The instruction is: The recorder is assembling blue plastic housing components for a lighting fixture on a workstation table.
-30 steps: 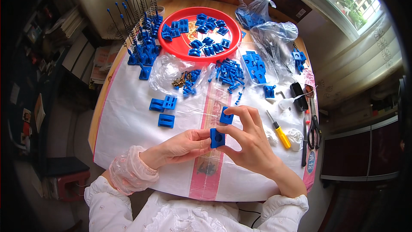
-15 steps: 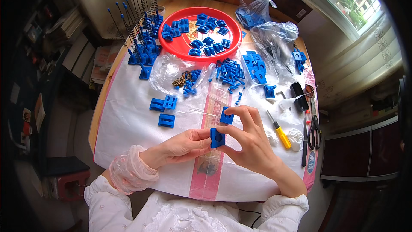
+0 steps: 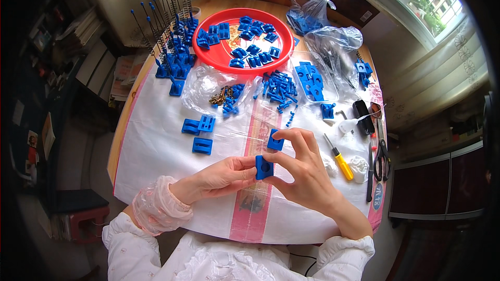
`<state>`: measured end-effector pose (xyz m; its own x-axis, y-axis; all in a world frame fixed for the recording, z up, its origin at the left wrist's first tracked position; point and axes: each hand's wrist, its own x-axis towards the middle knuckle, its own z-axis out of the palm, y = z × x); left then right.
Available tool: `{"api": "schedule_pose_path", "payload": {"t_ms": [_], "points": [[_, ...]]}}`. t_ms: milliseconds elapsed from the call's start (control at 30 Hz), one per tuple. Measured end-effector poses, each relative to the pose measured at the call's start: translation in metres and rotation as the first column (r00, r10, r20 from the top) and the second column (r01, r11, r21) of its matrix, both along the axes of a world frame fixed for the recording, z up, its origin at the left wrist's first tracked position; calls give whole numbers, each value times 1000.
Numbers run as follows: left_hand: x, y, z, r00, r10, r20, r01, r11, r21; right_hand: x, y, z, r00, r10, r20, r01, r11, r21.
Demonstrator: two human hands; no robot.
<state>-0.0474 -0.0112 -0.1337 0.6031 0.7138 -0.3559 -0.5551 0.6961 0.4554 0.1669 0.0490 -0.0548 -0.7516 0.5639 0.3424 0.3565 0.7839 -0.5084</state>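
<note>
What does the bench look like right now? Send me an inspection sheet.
Surface: round wooden table under a white cloth.
Job's things: blue block held by both hands; second blue piece at right fingertips.
Clutter: red tray of blue parts, bags of parts, yellow screwdriver, scissors.
Grippers: left hand and right hand both pinching.
Cables: nothing seen.
Surroundings: window, dark cabinet.

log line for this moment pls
left hand: holds blue block | right hand: holds same block plus second blue piece | red tray: blue parts
</note>
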Motion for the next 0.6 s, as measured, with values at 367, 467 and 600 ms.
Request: {"api": "schedule_pose_path", "payload": {"t_ms": [367, 467, 600], "points": [[0, 1, -1, 1000, -14, -4, 14, 1000, 7, 0, 0, -1, 1000, -3, -4, 3, 1000, 12], [1, 0, -2, 1000, -3, -9, 3, 1000, 5, 0, 0, 0, 1000, -3, -1, 3, 1000, 13], [0, 0, -5, 1000, -4, -12, 4, 1000, 4, 0, -1, 0, 1000, 1, 1, -1, 1000, 11]]}}
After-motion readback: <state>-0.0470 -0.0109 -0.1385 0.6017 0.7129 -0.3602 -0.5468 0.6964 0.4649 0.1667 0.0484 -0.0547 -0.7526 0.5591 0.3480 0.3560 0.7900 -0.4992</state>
